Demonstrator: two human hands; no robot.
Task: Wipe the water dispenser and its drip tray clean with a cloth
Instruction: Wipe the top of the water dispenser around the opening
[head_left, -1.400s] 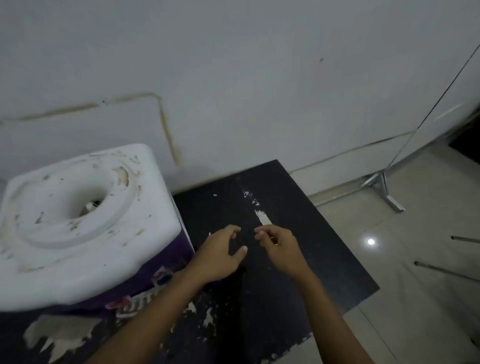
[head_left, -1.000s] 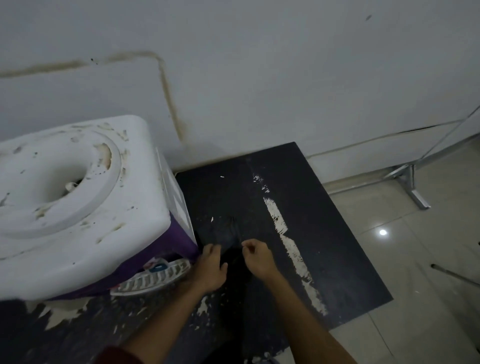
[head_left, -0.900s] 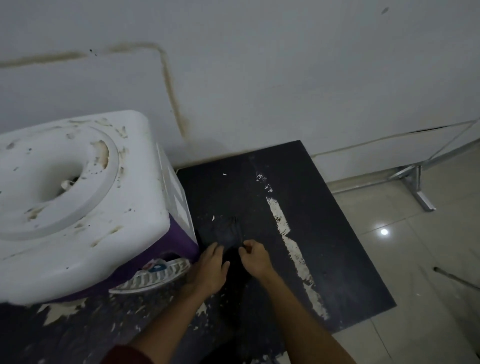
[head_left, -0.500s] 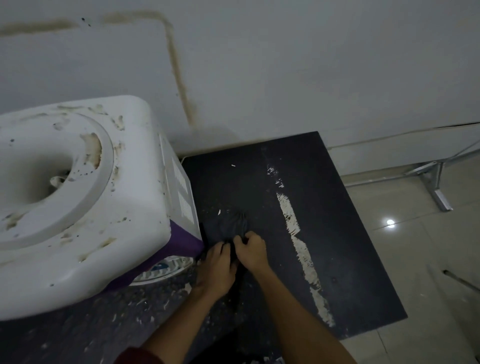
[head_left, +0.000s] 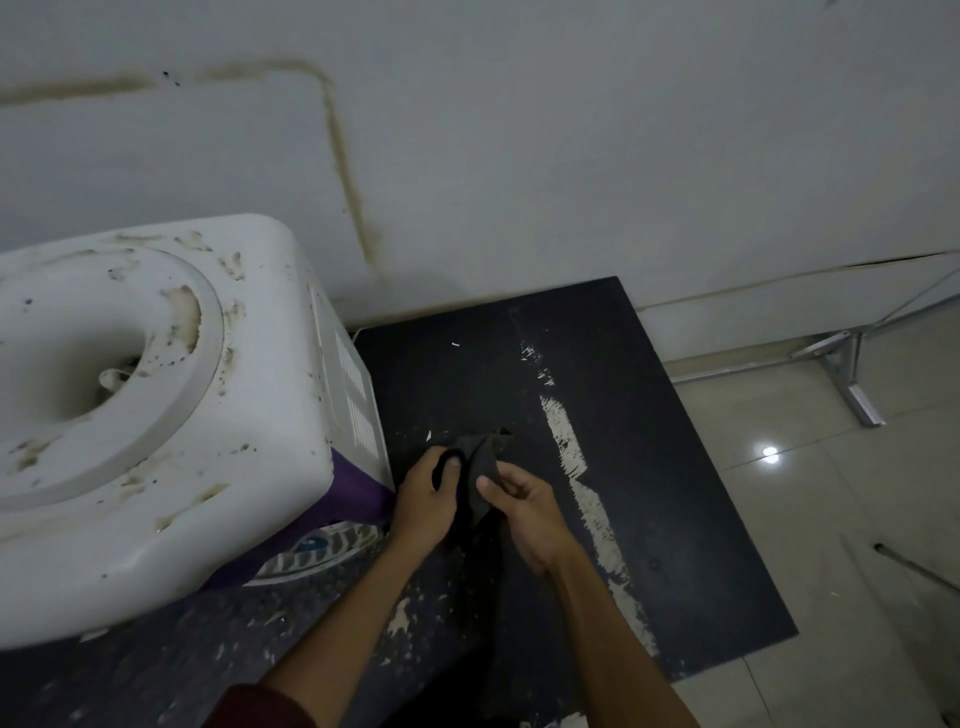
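A white and purple water dispenser (head_left: 171, 415) stands at the left on a black table; its top is stained with brown dirt around the bottle well. Its white slotted drip tray (head_left: 317, 553) pokes out under the purple front, partly hidden by my left wrist. A dark cloth (head_left: 480, 457) is held up just off the table, right of the dispenser. My left hand (head_left: 426, 499) and my right hand (head_left: 524, 506) both grip it, thumbs on the fabric, with its upper corner sticking out above the fingers.
The black table (head_left: 649, 467) has a worn white streak and flaking patches. A stained white wall (head_left: 519, 156) runs behind. At the right lie a tiled floor (head_left: 857, 519) and a metal stand foot (head_left: 852, 384).
Both hands reached to the dark cloth lying on the table, closed on it and lifted it slightly. The view has tilted down and shifted left toward the dispenser.
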